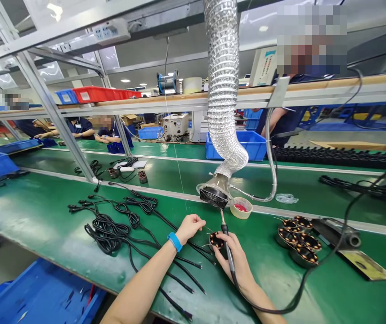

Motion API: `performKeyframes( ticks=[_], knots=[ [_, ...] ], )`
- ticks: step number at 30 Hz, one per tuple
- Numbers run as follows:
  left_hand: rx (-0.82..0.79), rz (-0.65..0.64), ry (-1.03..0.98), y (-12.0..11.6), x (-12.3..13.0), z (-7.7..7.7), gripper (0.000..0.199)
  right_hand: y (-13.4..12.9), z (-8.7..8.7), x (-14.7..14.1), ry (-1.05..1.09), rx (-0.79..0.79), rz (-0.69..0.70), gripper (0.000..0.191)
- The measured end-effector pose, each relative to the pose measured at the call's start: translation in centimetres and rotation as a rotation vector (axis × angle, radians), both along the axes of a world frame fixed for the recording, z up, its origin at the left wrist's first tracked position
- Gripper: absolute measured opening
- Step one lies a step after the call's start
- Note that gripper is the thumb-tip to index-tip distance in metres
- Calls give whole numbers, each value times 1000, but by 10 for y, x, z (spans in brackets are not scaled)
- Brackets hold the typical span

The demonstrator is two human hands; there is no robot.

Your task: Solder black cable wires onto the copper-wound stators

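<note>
My left hand, a blue band on its wrist, is closed in a pinch. A thin solder wire runs down from a spool to this hand; its end between the fingers is too fine to make out. My right hand is wrapped round a soldering iron, its tip pointing up and away. The fingers of this hand also touch a small round motor stator with copper windings, standing on the green bench. Thin leads stick out from the stator towards my left hand.
Black cables lie left of my hands. Several stators stand grouped at right, near a metal iron holder. A fume duct hangs ahead, beside a tape roll. A blue bin sits low left. Co-workers sit beyond.
</note>
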State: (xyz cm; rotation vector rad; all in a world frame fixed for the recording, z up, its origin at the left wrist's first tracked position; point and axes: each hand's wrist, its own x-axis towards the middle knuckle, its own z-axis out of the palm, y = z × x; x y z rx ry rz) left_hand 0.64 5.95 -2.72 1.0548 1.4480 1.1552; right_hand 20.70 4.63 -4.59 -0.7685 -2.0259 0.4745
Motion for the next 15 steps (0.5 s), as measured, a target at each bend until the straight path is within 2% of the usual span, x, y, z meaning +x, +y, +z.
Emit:
performKeyframes(
  ticks=[4, 8, 11, 15],
  knots=[
    [-21, -122, -14, -4, -7, 1, 30, 0, 1, -1, 3, 1, 7, 24],
    [-18, -239, -59, -9, -5, 8, 39, 1, 3, -1, 20, 16, -9, 22],
    [-9, -260, -119, -11, 5, 12, 48, 2, 4, -2, 32, 29, -4, 21],
    [-7, -224, -179, -13, 10, 15, 53, 1, 5, -2, 22, 12, 7, 21]
  ],
)
